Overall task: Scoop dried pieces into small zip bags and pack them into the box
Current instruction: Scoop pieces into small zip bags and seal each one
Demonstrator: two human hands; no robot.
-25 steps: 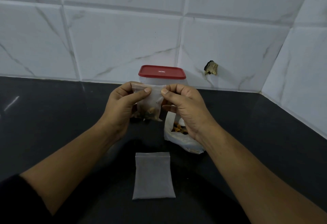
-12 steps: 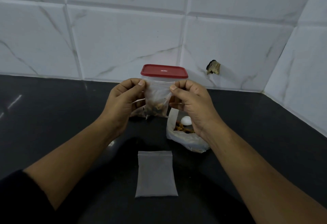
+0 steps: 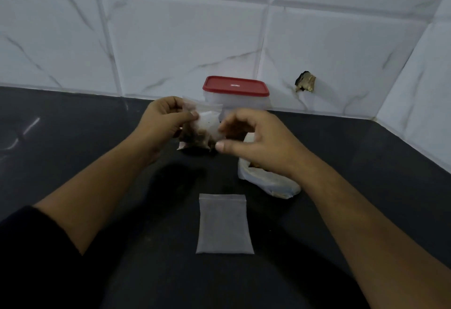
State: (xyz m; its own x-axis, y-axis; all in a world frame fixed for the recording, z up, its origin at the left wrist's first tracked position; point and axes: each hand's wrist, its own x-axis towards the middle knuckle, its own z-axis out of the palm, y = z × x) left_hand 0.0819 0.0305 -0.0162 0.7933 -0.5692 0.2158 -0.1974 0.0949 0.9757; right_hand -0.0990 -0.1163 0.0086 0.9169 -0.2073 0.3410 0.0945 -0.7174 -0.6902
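Change: half a second ago both hands pinched the top edge of the filled bag [image 3: 207, 120], which hung upright in front of the box [image 3: 246, 102]. Now the right hand [image 3: 256, 142] has left the top edge and dropped to the bag's lower right corner. The left hand [image 3: 166, 119] stays clamped on the top left corner, thumb against fingers. The bag is tilted and held in the air just near of the box, above the counter [image 3: 73, 137].

My read: the seal pass is probably finished and packing comes next. The red lid [image 3: 235, 86] is still on the box, so a hand has to free up first. The empty bag [image 3: 224, 223] lies flat at near centre, unfilled, so at least one more round is left.

Unclear:
- Right hand: the fingers are curled with the thumb out under the bag. It's blurred, so I can't tell whether it grips the bag or only touches it.
- Zip: can't tell whether it is closed along its full width.
- Supply bag [image 3: 271, 183]: its mouth and contents are covered by the right hand.
- Box: the lower wall is hidden behind the hands, and the inside can't be read through the cloudy plastic.
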